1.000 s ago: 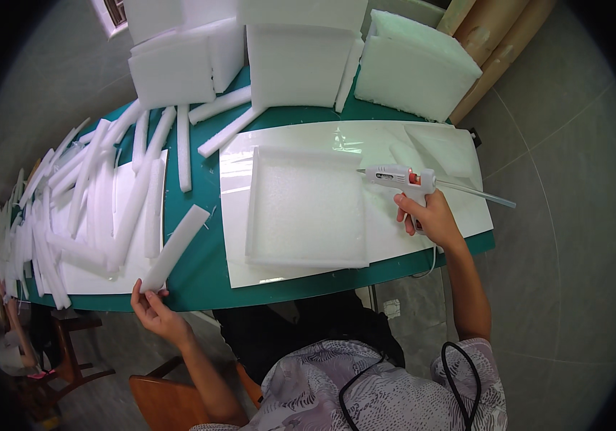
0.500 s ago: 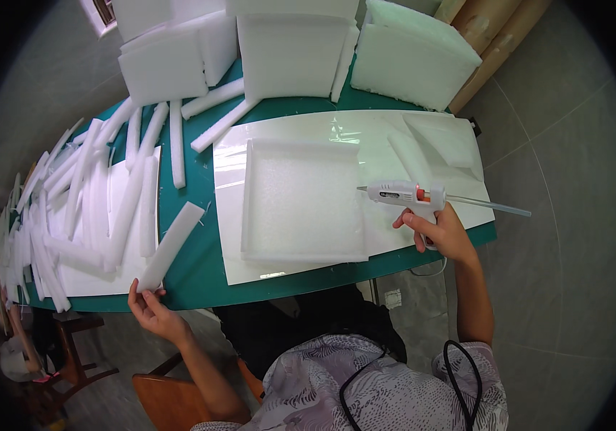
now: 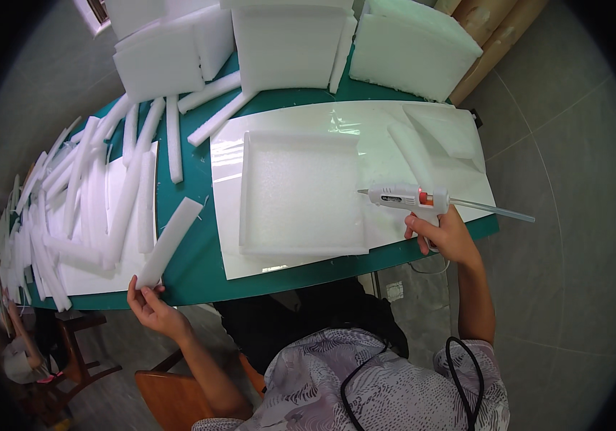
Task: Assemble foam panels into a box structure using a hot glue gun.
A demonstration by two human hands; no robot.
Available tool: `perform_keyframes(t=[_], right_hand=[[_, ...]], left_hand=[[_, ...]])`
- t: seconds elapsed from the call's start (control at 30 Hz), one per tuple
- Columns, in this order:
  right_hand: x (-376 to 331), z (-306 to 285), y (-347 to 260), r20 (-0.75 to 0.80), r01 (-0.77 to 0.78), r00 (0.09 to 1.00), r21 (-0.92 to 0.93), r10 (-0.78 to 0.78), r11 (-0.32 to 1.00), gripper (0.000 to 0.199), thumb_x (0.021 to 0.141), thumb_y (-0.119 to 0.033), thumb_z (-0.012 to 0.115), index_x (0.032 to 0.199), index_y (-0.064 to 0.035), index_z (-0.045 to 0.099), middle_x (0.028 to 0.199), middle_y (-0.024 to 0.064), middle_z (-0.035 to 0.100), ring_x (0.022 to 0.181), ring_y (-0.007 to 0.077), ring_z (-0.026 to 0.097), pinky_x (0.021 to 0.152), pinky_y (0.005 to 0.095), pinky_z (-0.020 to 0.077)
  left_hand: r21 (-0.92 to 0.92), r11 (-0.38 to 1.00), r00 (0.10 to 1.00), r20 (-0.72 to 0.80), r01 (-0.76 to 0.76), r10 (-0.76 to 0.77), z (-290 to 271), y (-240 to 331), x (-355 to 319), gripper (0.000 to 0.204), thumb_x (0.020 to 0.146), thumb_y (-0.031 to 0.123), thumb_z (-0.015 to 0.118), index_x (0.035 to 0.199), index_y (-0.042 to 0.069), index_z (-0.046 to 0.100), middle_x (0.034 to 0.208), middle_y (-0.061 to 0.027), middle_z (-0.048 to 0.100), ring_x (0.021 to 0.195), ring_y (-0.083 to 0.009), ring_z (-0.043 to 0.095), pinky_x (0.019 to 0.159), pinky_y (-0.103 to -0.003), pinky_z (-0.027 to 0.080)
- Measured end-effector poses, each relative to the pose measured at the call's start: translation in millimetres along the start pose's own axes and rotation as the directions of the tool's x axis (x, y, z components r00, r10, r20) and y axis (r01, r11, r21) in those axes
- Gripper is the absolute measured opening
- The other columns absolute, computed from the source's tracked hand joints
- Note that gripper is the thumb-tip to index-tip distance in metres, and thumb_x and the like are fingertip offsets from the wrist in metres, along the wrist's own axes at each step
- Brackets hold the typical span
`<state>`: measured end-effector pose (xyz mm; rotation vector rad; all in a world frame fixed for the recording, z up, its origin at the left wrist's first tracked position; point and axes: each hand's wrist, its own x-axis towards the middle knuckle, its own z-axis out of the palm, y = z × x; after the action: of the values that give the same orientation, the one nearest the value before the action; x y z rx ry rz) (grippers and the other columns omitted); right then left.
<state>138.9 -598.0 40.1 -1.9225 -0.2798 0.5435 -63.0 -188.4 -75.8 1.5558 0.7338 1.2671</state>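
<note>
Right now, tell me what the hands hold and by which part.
The left hand holds a white foam strip by its near end; the right hand grips a white glue gun by its handle.

Shirt, approx. 6 o'clock: lt. grey-lilac + white, dk. dotted/wavy pattern. Short sleeves match: R sleeve at 4, L sleeve edge at 7. Thin blk. cord loops at 4–5. Blk. trousers nr. centre. L hand, R hand bare.

Matt foam strip; smooth plastic glue gun; glossy white board
</note>
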Motion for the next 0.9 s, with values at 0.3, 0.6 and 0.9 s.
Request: perform_keyframes(t=[0.3, 0.6, 0.9], right_hand=[[-1.5, 0.7, 0.6, -0.038, 0.007, 0.999, 0.025, -0.006, 1.000, 0.037, 0.087, -0.016, 0.065, 0.117, 0.0051, 0.057, 0.076, 0.0089, 0.066, 0.044, 0.0090, 0.052, 0.042, 0.0224, 0.0385], [-15.9, -15.7, 4.6, 0.195, -0.012, 0.981, 0.096, -0.007, 0.995, 0.029, 0.091, -0.013, 0.063, 0.114, 0.0042, 0.060, 0.089, 0.0088, 0.068, 0.049, 0.0092, 0.054, 0.047, 0.0239, 0.0440], [-25.8, -19.6, 5.8, 0.217, -0.058, 0.975, 0.026, 0.051, 0.998, 0.019, 0.086, -0.012, 0.068, 0.096, 0.0026, 0.063, 0.076, 0.0066, 0.066, 0.049, 0.0101, 0.055, 0.048, 0.0253, 0.0446]], left_hand=[[0.003, 1.000, 1.000, 0.005, 0.008, -0.008, -1.1, 1.0, 0.0, 0.027, 0.100, 0.009, 0.046, 0.124, 0.000, 0.054, 0.096, -0.0090, 0.059, 0.075, -0.0114, 0.051, 0.071, -0.025, 0.043], [0.019, 1.000, 1.000, 0.005, 0.009, -0.009, -1.8, 2.2, 0.5, 0.027, 0.099, 0.009, 0.046, 0.123, 0.000, 0.054, 0.093, -0.0084, 0.059, 0.075, -0.0113, 0.050, 0.071, -0.025, 0.043], [0.019, 1.000, 1.000, 0.000, 0.020, -0.020, 3.3, 5.8, -0.7, 0.027, 0.099, 0.008, 0.046, 0.124, 0.000, 0.054, 0.091, -0.0078, 0.058, 0.074, -0.0116, 0.050, 0.070, -0.025, 0.042]])
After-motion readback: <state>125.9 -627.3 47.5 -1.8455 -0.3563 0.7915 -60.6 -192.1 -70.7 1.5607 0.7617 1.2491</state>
